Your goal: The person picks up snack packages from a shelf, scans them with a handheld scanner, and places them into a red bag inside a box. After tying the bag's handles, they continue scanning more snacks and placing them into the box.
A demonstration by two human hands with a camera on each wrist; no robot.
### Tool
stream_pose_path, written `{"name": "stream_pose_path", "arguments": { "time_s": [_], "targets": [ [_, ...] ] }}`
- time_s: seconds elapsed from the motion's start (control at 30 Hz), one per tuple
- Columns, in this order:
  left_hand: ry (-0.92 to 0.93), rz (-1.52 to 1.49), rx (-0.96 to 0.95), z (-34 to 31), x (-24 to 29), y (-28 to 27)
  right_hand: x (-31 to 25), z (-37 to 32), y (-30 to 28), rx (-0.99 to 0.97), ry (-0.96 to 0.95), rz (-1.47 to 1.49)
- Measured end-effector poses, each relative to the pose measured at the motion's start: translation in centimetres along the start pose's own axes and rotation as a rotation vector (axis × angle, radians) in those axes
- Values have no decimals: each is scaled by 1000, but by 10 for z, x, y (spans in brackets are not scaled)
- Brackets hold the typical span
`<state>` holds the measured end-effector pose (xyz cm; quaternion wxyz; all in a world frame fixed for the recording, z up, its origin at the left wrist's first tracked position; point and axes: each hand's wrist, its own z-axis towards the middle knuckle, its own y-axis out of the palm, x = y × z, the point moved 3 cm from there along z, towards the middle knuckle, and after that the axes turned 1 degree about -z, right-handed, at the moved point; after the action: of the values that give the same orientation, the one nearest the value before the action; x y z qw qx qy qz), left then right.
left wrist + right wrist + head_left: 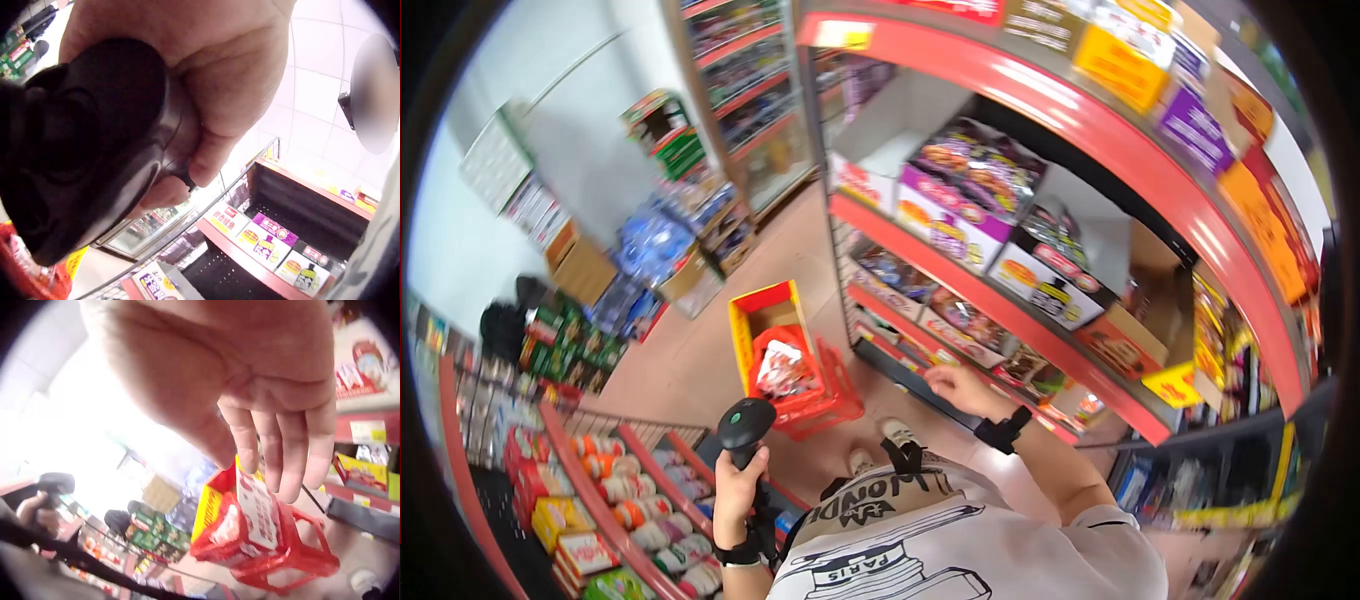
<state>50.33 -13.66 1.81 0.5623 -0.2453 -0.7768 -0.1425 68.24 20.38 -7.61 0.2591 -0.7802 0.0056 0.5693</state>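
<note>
My left hand (737, 487) grips the handle of a black handheld barcode scanner (746, 424), its head upward, at the lower left of the head view. In the left wrist view the scanner (106, 137) fills the left side, with thumb and fingertips around its grip. My right hand (962, 390) holds nothing and hovers beside the lower shelf; in the right wrist view its fingers (269, 437) hang loosely downward. Beyond them a red and yellow carton (259, 515) with shiny red packets (785, 368) inside sits on a red plastic stool (835, 395).
Shelving with red edges (920, 255) on the right carries display boxes of packets (955, 215). Another rack at lower left holds rows of jars (635, 487). Cartons (583, 270) and blue plastic-wrapped goods (655, 240) are piled along the wall. A glass-fronted cabinet (775, 170) stands behind.
</note>
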Motion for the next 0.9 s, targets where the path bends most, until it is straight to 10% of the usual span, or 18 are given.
{"name": "stream_pose_path", "arguments": {
  "time_s": [0.17, 0.37, 0.9],
  "targets": [
    [17, 29, -188, 25, 1, 21, -157, -86, -98, 461, -216, -16],
    [19, 92, -321, 38, 2, 51, -193, -147, -212, 855, -121, -649],
    [60, 61, -306, 11, 0, 73, -99, -112, -297, 148, 570, -1137]
  ]
}}
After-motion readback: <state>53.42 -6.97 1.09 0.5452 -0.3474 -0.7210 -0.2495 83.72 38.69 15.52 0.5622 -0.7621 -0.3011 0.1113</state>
